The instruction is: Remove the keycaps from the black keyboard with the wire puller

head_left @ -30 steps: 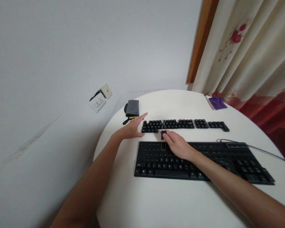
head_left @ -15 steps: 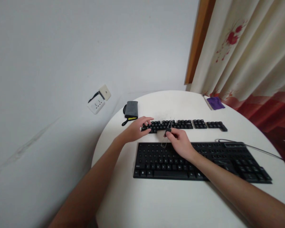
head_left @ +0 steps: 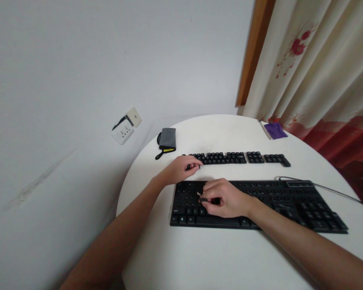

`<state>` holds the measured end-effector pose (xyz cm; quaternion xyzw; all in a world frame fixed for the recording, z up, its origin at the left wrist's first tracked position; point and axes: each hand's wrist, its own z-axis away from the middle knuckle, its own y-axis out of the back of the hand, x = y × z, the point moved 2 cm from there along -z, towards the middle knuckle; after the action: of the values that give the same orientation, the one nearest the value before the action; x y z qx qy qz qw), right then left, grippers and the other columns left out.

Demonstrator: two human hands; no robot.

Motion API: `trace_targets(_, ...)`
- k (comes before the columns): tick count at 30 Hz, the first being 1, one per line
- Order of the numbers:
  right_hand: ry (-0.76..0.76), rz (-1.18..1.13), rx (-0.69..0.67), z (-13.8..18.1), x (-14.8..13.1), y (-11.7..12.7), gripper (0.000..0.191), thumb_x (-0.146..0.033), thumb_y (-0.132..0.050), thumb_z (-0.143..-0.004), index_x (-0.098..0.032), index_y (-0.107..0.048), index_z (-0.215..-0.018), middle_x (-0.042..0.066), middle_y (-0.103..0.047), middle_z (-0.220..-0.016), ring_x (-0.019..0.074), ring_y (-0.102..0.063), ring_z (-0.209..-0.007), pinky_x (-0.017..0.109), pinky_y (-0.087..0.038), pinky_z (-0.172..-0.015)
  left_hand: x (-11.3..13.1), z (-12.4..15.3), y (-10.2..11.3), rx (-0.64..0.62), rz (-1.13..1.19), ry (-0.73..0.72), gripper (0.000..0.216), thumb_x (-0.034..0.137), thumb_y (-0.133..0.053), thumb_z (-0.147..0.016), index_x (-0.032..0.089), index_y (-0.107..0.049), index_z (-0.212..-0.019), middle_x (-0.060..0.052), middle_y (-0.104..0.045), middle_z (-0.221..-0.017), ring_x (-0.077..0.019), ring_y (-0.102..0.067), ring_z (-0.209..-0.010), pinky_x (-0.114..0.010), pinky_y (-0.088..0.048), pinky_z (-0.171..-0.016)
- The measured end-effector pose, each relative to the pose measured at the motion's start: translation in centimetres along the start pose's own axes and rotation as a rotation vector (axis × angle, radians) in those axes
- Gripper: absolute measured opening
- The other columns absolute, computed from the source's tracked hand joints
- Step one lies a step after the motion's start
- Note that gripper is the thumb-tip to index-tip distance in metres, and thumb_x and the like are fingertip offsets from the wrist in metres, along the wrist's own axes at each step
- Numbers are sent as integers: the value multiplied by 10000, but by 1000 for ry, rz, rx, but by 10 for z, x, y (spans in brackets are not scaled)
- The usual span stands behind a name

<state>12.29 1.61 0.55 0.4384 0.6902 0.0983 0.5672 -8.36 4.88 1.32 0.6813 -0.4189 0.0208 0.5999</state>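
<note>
The black keyboard (head_left: 278,195) runs crosswise beneath my right hand (head_left: 225,199), which pinches a small dark tool (head_left: 203,199) above the keyboard's left half, its grip end pointing leftward. The loose keycaps (head_left: 236,158) lie beyond, in a strip roughly parallel to the keyboard's long side; my left hand (head_left: 182,169) is the nearer one, bent over the strip's left end. Its fingers curl in, with something dark between them, but I can't tell whether they grasp a keycap. Half a second ago the tool slanted up between strip and keyboard, wire loops plainly showing; now my right hand has come lower, hiding most of it, and my left fingers, spread then, have drawn together.
</note>
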Motion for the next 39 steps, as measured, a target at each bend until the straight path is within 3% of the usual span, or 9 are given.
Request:
trace_targets(7,-177,-3,129,-1,11,-3,313,-174,-532,-856,-208,-410,-569,-58,-427,-534,103,-394,-517,243,-303,-555,0,0,-1,-15,-19,-17,195,202,-591,-906,173,-725,-1044,-34,-700,-870,-119,-580,-694,-246,-454,-702)
trace_targets(15,-314,-183,194,-4,20,0,316,-244,-459,-955,-179,-602,-680,-13,-617,-622,130,-535,-583,242,-381,-587,1,-1,-3,-16,-9,-3,197,177,-579,-900,175,-729,-1028,-44,-730,-909,-135,-612,-733,-263,-463,-720)
trace_targets(20,-381,-113,600,-2,29,9,337,-339,-473,-973,-182,-618,-713,10,-615,-661,147,-536,-601,259,-388,-584,8,-2,-4,29,117,13,232,220,-509,-963,174,-723,-1042,-60,-740,-963,-164,-660,-872,-288,-492,-799)
trace_targets(23,-423,-70,757,0,32,13,349,-389,-470,-980,-183,-619,-742,27,-630,-694,151,-540,-593,266,-396,-572,12,-2,-9,57,206,22,212,273,-619,-911,166,-707,-1072,-80,-710,-1028,-172,-656,-889,-288,-522,-776)
trace_targets(27,-402,-31,733,0,32,11,344,-397,-458,-987,-186,-626,-774,40,-645,-734,161,-557,-627,265,-409,-567,15,-2,-16,95,224,-12,318,312,-767,-800,163,-694,-1071,-86,-691,-1044,-164,-636,-840,-302,-535,-765)
trace_targets(33,-383,54,726,0,33,9,300,-379,-503,-962,-189,-619,-761,43,-628,-729,163,-542,-626,270,-398,-555,17,-2,-20,113,209,-29,200,214,-685,-860,165,-688,-1054,-67,-697,-985,-149,-627,-821,-284,-518,-750)
trace_targets(39,-409,-177,667,-3,37,9,291,-406,-498,-971,-182,-636,-846,35,-685,-753,170,-635,-688,268,-466,-638,18,0,-21,92,179,-26,297,172,-669,-845,187,-647,-1141,-68,-697,-1038,-172,-633,-887,-306,-519,-784)
